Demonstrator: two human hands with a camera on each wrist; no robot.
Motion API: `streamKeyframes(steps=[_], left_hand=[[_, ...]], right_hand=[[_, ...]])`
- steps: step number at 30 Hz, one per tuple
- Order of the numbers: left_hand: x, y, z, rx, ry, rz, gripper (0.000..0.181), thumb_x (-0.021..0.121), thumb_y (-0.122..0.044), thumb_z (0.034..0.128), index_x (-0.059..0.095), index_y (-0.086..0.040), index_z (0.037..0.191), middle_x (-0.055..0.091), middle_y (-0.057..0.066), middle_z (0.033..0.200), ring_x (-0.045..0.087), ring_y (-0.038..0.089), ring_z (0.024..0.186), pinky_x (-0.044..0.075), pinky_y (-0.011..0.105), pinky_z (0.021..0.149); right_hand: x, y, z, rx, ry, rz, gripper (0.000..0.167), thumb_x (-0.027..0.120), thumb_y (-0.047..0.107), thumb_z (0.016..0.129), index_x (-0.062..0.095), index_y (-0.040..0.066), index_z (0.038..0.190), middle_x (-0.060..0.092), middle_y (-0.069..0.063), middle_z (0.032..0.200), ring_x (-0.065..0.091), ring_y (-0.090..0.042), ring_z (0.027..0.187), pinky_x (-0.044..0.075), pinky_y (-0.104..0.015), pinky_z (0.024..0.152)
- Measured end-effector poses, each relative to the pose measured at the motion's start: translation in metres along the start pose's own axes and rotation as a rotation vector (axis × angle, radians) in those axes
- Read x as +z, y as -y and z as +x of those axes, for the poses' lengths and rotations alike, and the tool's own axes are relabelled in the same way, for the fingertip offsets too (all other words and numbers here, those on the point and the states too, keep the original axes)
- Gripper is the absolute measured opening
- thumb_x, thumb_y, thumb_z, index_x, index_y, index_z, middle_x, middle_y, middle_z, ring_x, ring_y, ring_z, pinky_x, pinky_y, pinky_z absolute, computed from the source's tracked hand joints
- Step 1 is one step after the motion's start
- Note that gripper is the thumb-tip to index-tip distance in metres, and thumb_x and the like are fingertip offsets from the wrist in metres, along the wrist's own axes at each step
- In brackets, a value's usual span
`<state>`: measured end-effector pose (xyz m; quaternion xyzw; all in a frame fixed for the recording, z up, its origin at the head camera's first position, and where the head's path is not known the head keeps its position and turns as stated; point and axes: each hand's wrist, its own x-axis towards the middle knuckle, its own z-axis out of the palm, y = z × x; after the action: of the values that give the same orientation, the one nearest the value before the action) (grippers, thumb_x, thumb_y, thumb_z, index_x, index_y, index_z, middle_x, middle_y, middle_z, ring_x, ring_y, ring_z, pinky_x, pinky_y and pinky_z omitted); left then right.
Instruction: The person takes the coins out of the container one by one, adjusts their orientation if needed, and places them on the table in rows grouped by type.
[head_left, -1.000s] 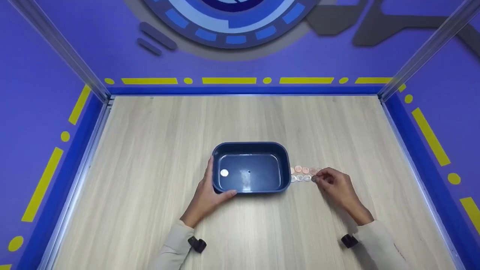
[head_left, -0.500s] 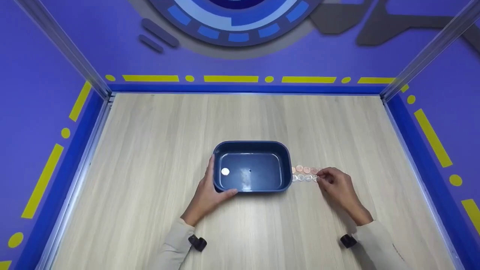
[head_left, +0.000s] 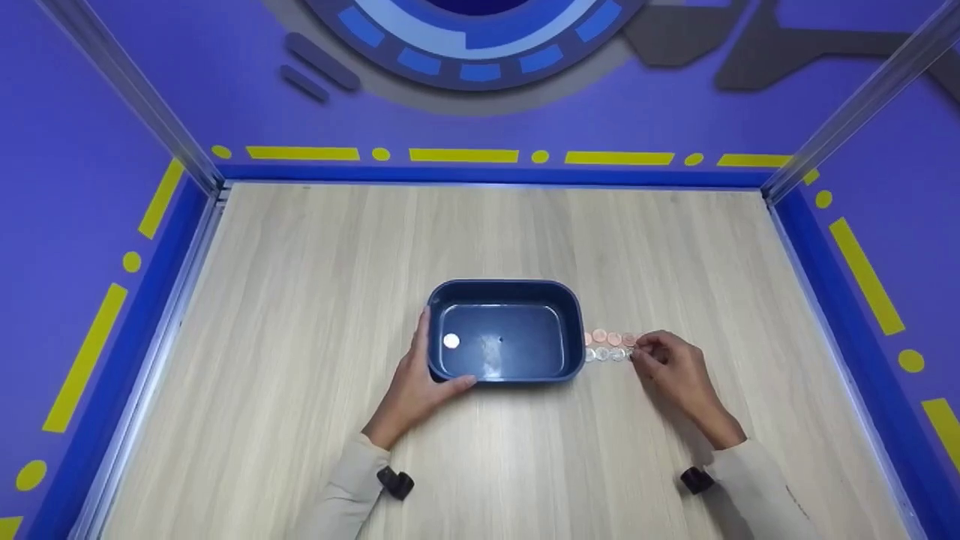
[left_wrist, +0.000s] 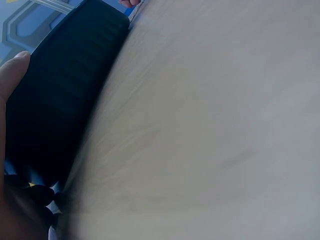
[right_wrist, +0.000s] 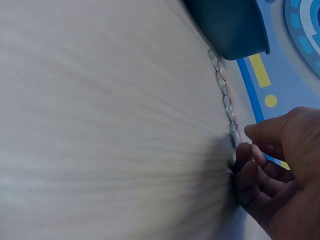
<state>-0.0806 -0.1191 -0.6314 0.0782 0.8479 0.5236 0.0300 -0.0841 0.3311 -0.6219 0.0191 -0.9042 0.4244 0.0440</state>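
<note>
A dark blue rectangular box (head_left: 504,381), open at the top, stands on the table. My left hand (head_left: 420,394) holds its left end, with the thumb along the front edge and the fingers down the side. Inside, at the left, lies a small bright round disc (head_left: 451,341). Just right of the box run two rows of coins: copper coins (head_left: 600,336) behind and silver coins (head_left: 604,354) in front. My right hand (head_left: 679,371), thumb and fingers bent, pinches at the last silver coin (right_wrist: 235,134) of the front row. Its fingertips partly cover that end of the rows.
A pale wood-grain table (head_left: 360,247) carries everything. Blue-purple panels with yellow marks rise along the back, left and right edges. Small black wrist cameras sit at both cuffs, close above the table.
The silver coin at the right fingertips looked dark earlier and now lies lighter, in line with its row. The right hand shifts barely. The left hand and the box stay put.
</note>
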Motion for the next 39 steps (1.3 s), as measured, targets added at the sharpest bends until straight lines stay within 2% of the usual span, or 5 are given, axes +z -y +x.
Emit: streamKeyframes(steps=[6,21,26,35,39], left_hand=[[0.0,-0.001,0.0,0.011,-0.004,0.0,0.139,0.099,-0.049,0.0807,0.005,-0.025,0.18,0.022,0.008,0.182,0.039,0.037,0.159,0.035,0.06,0.126],[0.001,-0.001,0.001,0.001,-0.002,-0.004,0.14,0.099,-0.048,0.0801,0.005,-0.021,0.179,0.021,0.011,0.182,0.039,0.041,0.157,0.035,0.063,0.125],[0.002,-0.001,0.002,0.043,-0.004,0.0,0.14,0.099,-0.05,0.0801,0.006,-0.015,0.179,0.021,0.016,0.182,0.039,0.045,0.157,0.035,0.064,0.125],[-0.001,-0.001,0.004,0.095,-0.002,-0.061,0.145,0.103,-0.048,0.0746,0.008,-0.009,0.177,0.031,0.025,0.177,0.04,0.042,0.157,0.037,0.059,0.125],[-0.003,-0.004,0.007,0.098,0.017,-0.046,0.148,0.102,-0.053,0.074,0.005,-0.01,0.177,0.024,0.024,0.179,0.036,0.042,0.159,0.035,0.06,0.126]], right_hand=[[-0.004,0.022,0.009,-0.048,0.018,0.025,0.009,0.08,0.004,0.101,0.078,0.0,0.109,0.077,-0.009,0.095,0.073,-0.021,0.074,0.054,-0.018,0.06],[0.004,0.066,0.037,-0.15,0.134,0.096,0.018,0.082,-0.005,0.096,0.076,-0.005,0.113,0.076,-0.005,0.089,0.071,-0.011,0.074,0.055,-0.019,0.06],[0.007,0.077,0.042,-0.223,0.14,0.076,0.018,0.083,-0.005,0.094,0.078,-0.004,0.112,0.078,-0.004,0.091,0.073,-0.014,0.079,0.058,-0.018,0.071],[0.017,0.101,0.055,-0.304,0.161,0.09,0.018,0.085,-0.005,0.093,0.078,-0.004,0.11,0.078,-0.003,0.094,0.075,-0.02,0.081,0.061,-0.024,0.072],[0.021,0.112,0.062,-0.34,0.197,0.096,0.018,0.084,-0.005,0.094,0.078,-0.004,0.111,0.079,-0.008,0.101,0.076,-0.021,0.084,0.062,-0.027,0.072]])
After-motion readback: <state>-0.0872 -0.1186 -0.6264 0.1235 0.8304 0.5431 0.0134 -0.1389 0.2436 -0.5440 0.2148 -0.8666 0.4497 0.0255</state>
